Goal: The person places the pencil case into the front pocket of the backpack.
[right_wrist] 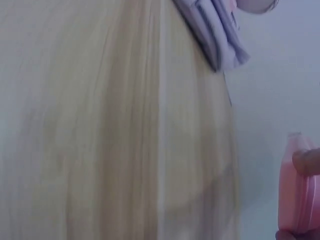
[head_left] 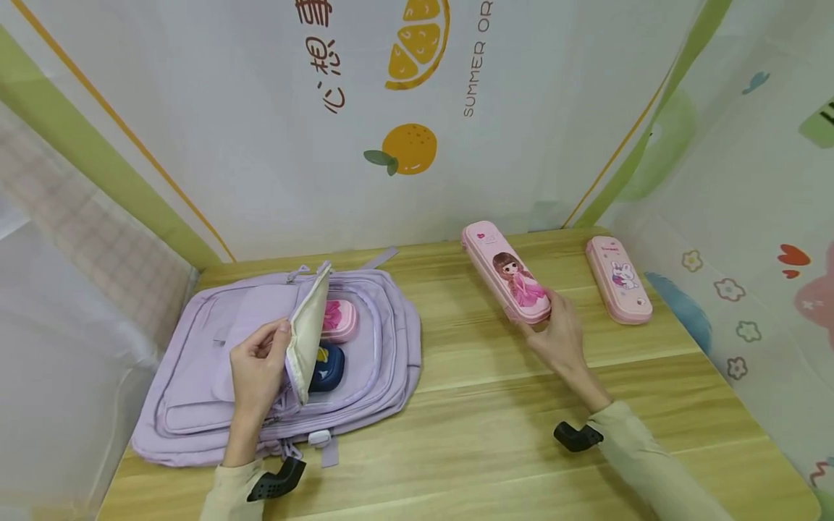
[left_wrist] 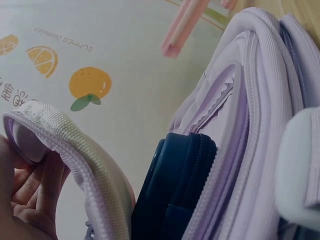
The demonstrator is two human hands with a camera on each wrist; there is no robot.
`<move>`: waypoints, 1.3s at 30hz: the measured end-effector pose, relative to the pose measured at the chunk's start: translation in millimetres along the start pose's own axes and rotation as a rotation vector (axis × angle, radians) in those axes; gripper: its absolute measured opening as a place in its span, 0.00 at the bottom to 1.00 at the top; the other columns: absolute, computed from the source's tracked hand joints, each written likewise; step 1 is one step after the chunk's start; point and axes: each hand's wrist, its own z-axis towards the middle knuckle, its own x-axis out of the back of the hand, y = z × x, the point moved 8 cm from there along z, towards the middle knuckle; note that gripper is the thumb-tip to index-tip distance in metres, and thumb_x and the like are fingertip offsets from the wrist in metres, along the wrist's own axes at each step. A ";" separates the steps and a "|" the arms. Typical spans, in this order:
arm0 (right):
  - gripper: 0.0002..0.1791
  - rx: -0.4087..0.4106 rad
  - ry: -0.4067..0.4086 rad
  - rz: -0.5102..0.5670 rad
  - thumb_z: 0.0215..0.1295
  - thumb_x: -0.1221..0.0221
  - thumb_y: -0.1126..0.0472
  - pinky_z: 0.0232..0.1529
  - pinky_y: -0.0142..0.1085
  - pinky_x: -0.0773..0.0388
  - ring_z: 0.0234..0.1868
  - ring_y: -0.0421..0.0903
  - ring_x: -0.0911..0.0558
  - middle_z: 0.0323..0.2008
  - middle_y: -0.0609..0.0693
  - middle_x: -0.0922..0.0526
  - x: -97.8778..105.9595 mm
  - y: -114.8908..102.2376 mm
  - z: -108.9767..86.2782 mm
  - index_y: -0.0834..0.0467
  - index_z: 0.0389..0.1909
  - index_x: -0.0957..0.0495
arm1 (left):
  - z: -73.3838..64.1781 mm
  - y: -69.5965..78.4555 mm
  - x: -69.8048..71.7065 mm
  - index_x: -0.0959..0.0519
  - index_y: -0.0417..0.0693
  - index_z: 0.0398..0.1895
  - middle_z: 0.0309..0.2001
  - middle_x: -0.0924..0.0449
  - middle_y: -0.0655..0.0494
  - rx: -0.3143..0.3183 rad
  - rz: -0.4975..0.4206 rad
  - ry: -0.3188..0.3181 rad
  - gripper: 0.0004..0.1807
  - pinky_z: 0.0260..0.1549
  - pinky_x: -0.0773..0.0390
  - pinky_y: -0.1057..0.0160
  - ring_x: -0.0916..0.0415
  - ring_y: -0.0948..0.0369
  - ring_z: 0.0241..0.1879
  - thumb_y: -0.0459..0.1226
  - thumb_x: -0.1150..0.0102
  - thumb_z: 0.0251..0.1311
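Lilac fabric makes up the backpack (head_left: 195,354), which lies flat on the left of the table (head_left: 469,434); it looks soft and yielding, so its pocket mouth probably needs supporting by hand. The pale-lined flap (head_left: 309,333) seems floppy and light, best taken by its free edge, and there the left hand (head_left: 256,369) has it, thumb and fingers pinching the rim and lifting it upright. Just right of those fingers, partly behind the flap, a bow-printed case (head_left: 342,321) and a dark blue case (head_left: 330,366) sit in the pocket, neither touched by the hand.

Further right, apart from the bag, is the doll-printed case (head_left: 504,275). Its moulded shell looks stiff, fairly light and smooth, perhaps a little slippery; it is unlikely to break, but gripped at one end it could swing or twist. Across its narrow width, nearer the middle, would be a steadier hold. The right hand (head_left: 560,340) grips the near end, thumb and fingers on opposite sides, so most of the case extends beyond the fingers, angled towards the wall and seemingly raised.

Rightmost, a rabbit-printed case (head_left: 619,281), similarly stiff-looking, lies on the table beyond the right fingers, untouched.
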 end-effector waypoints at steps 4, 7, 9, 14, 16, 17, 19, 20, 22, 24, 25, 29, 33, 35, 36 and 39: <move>0.44 0.083 -0.050 0.025 0.50 0.25 0.60 0.53 0.56 0.28 0.51 0.64 0.24 0.54 0.71 0.24 -9.0 -19.4 -1.9 0.73 0.66 0.33 | 0.6 -1.2 2.0 0.15 0.27 0.45 0.30 0.18 0.86 0.001 -0.007 0.013 0.12 0.34 0.21 0.82 0.19 0.81 0.32 0.30 0.41 0.68; 0.44 0.152 -0.081 0.053 0.49 0.23 0.61 0.50 0.52 0.23 0.49 0.61 0.21 0.52 0.69 0.22 -15.6 -30.5 -2.7 0.72 0.65 0.31 | 0.7 -2.1 2.6 0.16 0.26 0.45 0.30 0.18 0.86 -0.001 -0.017 0.020 0.11 0.34 0.21 0.82 0.19 0.81 0.32 0.29 0.41 0.68; 0.44 0.197 -0.103 0.082 0.48 0.22 0.63 0.50 0.50 0.19 0.49 0.59 0.20 0.52 0.67 0.22 -20.0 -36.1 -3.0 0.71 0.65 0.31 | 0.7 -2.1 1.8 0.15 0.26 0.45 0.29 0.18 0.85 -0.002 -0.020 0.016 0.11 0.33 0.21 0.81 0.19 0.81 0.31 0.29 0.41 0.68; 0.44 0.280 -0.180 0.159 0.49 0.23 0.66 0.49 0.47 0.16 0.51 0.57 0.19 0.53 0.65 0.22 -32.5 -48.4 -5.7 0.70 0.67 0.32 | 0.3 -2.3 0.4 0.15 0.27 0.45 0.30 0.17 0.84 -0.001 -0.030 0.005 0.11 0.33 0.21 0.81 0.18 0.80 0.32 0.29 0.41 0.68; 0.44 0.304 -0.208 0.175 0.49 0.23 0.65 0.50 0.46 0.16 0.51 0.56 0.19 0.53 0.64 0.22 -37.0 -53.4 -7.5 0.70 0.67 0.32 | 0.2 -3.0 0.4 0.15 0.27 0.45 0.30 0.17 0.84 -0.002 -0.029 0.005 0.11 0.34 0.21 0.82 0.18 0.80 0.32 0.29 0.41 0.68; 0.44 0.314 -0.220 0.181 0.50 0.23 0.64 0.50 0.46 0.15 0.51 0.56 0.19 0.53 0.64 0.21 -39.0 -55.7 -8.2 0.69 0.67 0.32 | 0.3 -3.4 0.5 0.15 0.27 0.45 0.30 0.18 0.85 -0.003 -0.027 0.005 0.11 0.34 0.21 0.82 0.18 0.80 0.32 0.29 0.41 0.68; 0.44 0.326 -0.248 0.193 0.49 0.23 0.64 0.51 0.46 0.16 0.52 0.56 0.19 0.54 0.63 0.21 -42.6 -60.3 -9.7 0.69 0.68 0.32 | 0.5 -3.8 0.7 0.15 0.27 0.46 0.30 0.18 0.85 -0.005 -0.022 0.006 0.11 0.34 0.21 0.82 0.19 0.81 0.33 0.29 0.41 0.68; 0.45 0.332 -0.264 0.195 0.49 0.22 0.64 0.52 0.46 0.16 0.52 0.56 0.19 0.54 0.63 0.22 -44.5 -62.4 -10.5 0.69 0.68 0.32 | 0.5 -3.6 0.9 0.15 0.27 0.46 0.30 0.18 0.85 -0.007 -0.023 0.007 0.11 0.34 0.21 0.82 0.18 0.81 0.32 0.29 0.41 0.68; 0.46 0.343 -0.300 0.192 0.48 0.22 0.65 0.53 0.46 0.16 0.54 0.55 0.20 0.55 0.62 0.22 -48.4 -66.0 -11.8 0.69 0.68 0.32 | 0.3 -2.4 1.7 0.15 0.27 0.45 0.30 0.17 0.84 -0.010 -0.028 0.008 0.11 0.34 0.21 0.82 0.18 0.80 0.32 0.29 0.41 0.68; 0.47 0.361 -0.341 0.186 0.47 0.22 0.65 0.55 0.47 0.17 0.55 0.55 0.20 0.57 0.62 0.22 -52.6 -70.3 -13.5 0.69 0.68 0.32 | 0.2 -1.2 2.8 0.15 0.27 0.45 0.30 0.17 0.84 -0.015 -0.031 0.013 0.11 0.34 0.21 0.81 0.18 0.80 0.32 0.29 0.41 0.68; 0.47 0.371 -0.358 0.181 0.47 0.22 0.64 0.55 0.47 0.18 0.55 0.55 0.20 0.57 0.62 0.22 -54.6 -71.8 -14.4 0.68 0.68 0.32 | 0.3 -0.7 3.0 0.15 0.27 0.45 0.31 0.17 0.84 -0.017 -0.034 0.014 0.11 0.34 0.20 0.81 0.18 0.80 0.32 0.29 0.41 0.68; 0.46 0.401 -0.413 0.187 0.48 0.22 0.62 0.57 0.47 0.18 0.56 0.54 0.20 0.58 0.62 0.22 -62.2 -77.1 -18.3 0.68 0.69 0.32 | 1.0 0.6 2.9 0.15 0.26 0.44 0.31 0.17 0.84 -0.026 -0.039 0.017 0.11 0.35 0.20 0.81 0.18 0.80 0.33 0.29 0.41 0.68; 0.46 0.413 -0.462 0.230 0.49 0.23 0.64 0.57 0.45 0.18 0.57 0.55 0.21 0.59 0.62 0.22 -69.8 -81.1 -22.7 0.69 0.69 0.33 | 0.0 1.1 3.3 0.15 0.27 0.44 0.31 0.17 0.83 -0.026 -0.043 0.023 0.11 0.35 0.20 0.81 0.18 0.80 0.33 0.29 0.41 0.68; 0.46 0.414 -0.493 0.269 0.49 0.23 0.66 0.58 0.44 0.18 0.58 0.55 0.21 0.60 0.62 0.23 -74.5 -83.2 -25.5 0.69 0.70 0.33 | -0.6 1.2 4.0 0.15 0.27 0.44 0.31 0.17 0.83 -0.025 -0.041 0.026 0.11 0.35 0.20 0.81 0.18 0.79 0.33 0.29 0.41 0.68; 0.46 0.415 -0.507 0.285 0.49 0.23 0.67 0.58 0.44 0.18 0.58 0.55 0.21 0.60 0.62 0.23 -76.7 -84.1 -26.8 0.69 0.70 0.34 | -0.9 1.6 4.5 0.15 0.27 0.44 0.31 0.17 0.83 -0.025 -0.039 0.029 0.11 0.35 0.20 0.81 0.18 0.79 0.33 0.29 0.41 0.68; 0.46 0.421 -0.543 0.335 0.49 0.24 0.68 0.58 0.43 0.18 0.58 0.56 0.21 0.61 0.62 0.24 -82.7 -86.9 -30.4 0.69 0.70 0.34 | -0.4 3.4 5.0 0.15 0.26 0.44 0.31 0.16 0.82 -0.027 -0.038 0.032 0.11 0.35 0.21 0.81 0.18 0.79 0.33 0.29 0.41 0.68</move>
